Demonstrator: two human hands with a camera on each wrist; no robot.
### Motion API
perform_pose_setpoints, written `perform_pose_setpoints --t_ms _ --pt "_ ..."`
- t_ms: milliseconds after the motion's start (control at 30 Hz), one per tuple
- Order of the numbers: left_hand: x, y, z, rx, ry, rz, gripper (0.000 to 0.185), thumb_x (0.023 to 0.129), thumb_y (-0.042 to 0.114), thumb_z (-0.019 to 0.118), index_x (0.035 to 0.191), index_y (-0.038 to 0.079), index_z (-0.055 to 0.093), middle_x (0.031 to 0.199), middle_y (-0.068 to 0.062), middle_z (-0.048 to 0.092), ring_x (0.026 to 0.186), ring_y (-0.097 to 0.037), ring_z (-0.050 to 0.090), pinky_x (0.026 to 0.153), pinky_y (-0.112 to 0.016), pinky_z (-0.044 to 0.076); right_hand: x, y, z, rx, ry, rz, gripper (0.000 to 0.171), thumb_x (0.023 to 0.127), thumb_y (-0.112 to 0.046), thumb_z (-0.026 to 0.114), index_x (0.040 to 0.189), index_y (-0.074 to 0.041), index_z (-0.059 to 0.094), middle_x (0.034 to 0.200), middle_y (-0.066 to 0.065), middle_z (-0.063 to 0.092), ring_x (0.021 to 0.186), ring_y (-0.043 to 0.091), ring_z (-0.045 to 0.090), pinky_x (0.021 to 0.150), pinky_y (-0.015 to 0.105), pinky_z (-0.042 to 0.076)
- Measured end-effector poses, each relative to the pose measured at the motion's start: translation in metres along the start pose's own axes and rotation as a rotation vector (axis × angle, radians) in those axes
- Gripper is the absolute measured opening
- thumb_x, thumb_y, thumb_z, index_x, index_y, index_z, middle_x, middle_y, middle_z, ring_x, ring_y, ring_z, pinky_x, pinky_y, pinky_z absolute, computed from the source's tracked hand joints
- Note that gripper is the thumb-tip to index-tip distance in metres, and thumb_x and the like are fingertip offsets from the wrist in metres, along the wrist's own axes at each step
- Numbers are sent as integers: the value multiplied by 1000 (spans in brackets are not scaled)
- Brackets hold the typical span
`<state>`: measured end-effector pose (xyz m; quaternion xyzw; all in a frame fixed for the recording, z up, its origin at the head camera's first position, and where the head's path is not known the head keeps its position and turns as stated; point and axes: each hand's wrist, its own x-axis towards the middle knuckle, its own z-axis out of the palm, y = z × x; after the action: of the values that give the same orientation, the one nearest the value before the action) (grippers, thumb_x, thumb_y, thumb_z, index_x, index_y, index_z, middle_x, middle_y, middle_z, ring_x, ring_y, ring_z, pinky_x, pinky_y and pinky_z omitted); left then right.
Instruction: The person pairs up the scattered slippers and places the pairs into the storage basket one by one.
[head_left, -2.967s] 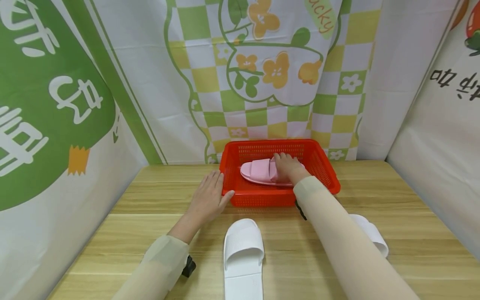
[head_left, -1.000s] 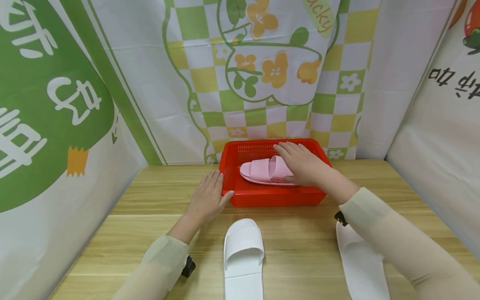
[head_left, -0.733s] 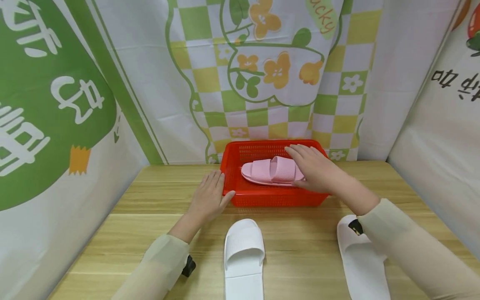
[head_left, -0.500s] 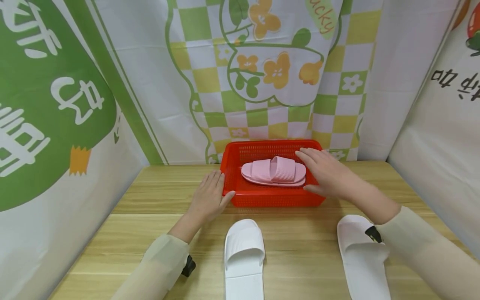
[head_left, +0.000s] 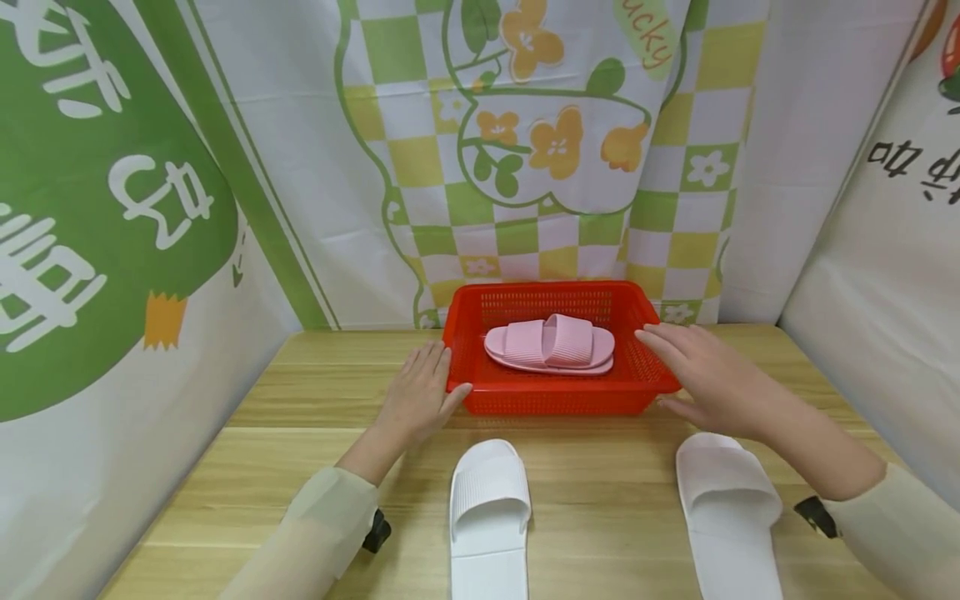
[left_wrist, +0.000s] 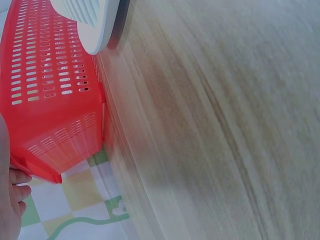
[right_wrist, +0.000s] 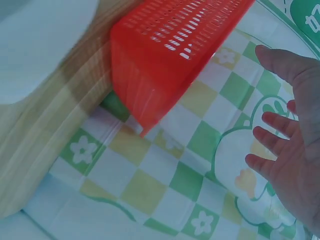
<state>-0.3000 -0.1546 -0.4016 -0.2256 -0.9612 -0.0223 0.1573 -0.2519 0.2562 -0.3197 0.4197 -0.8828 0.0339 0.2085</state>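
A red plastic basket (head_left: 570, 400) stands at the back of the table, holding a pair of pink slippers (head_left: 567, 342) laid one on the other. My left hand (head_left: 417, 392) rests on the basket's left rim with straight fingers; the left wrist view shows its fingertips at the rim corner. By the basket's right end is my right hand (head_left: 712, 379), fingers extended and nothing held. In the right wrist view that right hand (right_wrist: 290, 135) appears apart from the basket (right_wrist: 150, 75), fingers spread. Two white slippers lie nearer me, a left one (head_left: 490, 492) and a right one (head_left: 731, 508).
The wooden table (head_left: 600, 492) has a patterned curtain (head_left: 555, 167) hanging behind it. Printed cloth walls close in its left side (head_left: 247, 325) and its right side (head_left: 885, 333). A dark wrist camera (head_left: 816, 517) shows beneath the right cuff.
My right hand has come up from the pink slippers, left them in the basket, and moved right past the basket's right rim. My left hand has stayed at the left rim.
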Motion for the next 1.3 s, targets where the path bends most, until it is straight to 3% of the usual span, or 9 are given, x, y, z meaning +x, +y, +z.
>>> perform_pose_setpoints --t_ms 200,300,433,567,667,767,833,1100,1300 --pt "0 0 -2 -18 -14 -7 73 101 50 38 146 -7 34 152 -23 30 143 -36 23 117 -46 12 -28 0 -2 3 61 -45 91 61 -9 86 140 5 42 134 21 50 119 38 48 93 57 41" --pt "0 -1 -1 -13 -8 -2 73 101 50 39 146 -8 35 152 -24 31 142 -36 24 116 -46 14 -42 1 -2 6 75 -64 83 70 -18 83 140 3 44 133 19 51 118 37 49 95 51 40" --pt "-1 -1 0 -7 4 20 72 101 49 40 145 -7 36 151 -23 33 142 -37 25 116 -46 14 -61 2 1 9 95 -72 67 96 -48 50 140 3 45 132 17 52 116 36 50 109 34 27" --pt "-3 -2 0 -4 24 48 70 100 47 43 144 -7 38 150 -23 35 141 -37 26 116 -47 14 -79 4 5 -2 115 -67 74 97 -54 24 138 4 47 130 18 53 114 37 51 113 20 9" --pt "-6 -3 -1 6 42 77 68 100 45 45 143 -8 40 149 -24 36 141 -38 27 115 -48 17 -93 6 7 -29 105 -61 64 92 -41 61 137 3 48 129 17 54 112 37 52 112 21 10" --pt "-10 -4 -4 22 59 110 67 99 42 47 142 -9 40 149 -24 37 140 -38 28 115 -49 19 -105 8 9 -50 79 -56 82 60 -14 83 134 3 51 127 17 55 109 36 53 112 20 8" --pt "-13 -5 -6 30 77 140 67 99 42 48 142 -10 41 148 -25 37 140 -39 28 115 -49 19 -111 9 10 -61 62 -48 92 47 -3 82 134 3 52 127 16 55 107 35 53 112 19 6" --pt "-27 -5 -15 26 233 350 82 101 56 15 138 -10 46 145 -25 43 137 -39 33 113 -50 23 -125 12 20 -112 11 -62 86 49 3 73 132 -4 53 123 12 58 109 33 53 99 39 29" --pt "-38 -6 -19 14 294 548 71 103 51 28 137 -8 48 146 -23 42 137 -37 35 113 -48 25 -129 14 26 -167 -36 -98 82 54 -2 69 134 -9 52 122 11 60 109 32 56 89 47 37"
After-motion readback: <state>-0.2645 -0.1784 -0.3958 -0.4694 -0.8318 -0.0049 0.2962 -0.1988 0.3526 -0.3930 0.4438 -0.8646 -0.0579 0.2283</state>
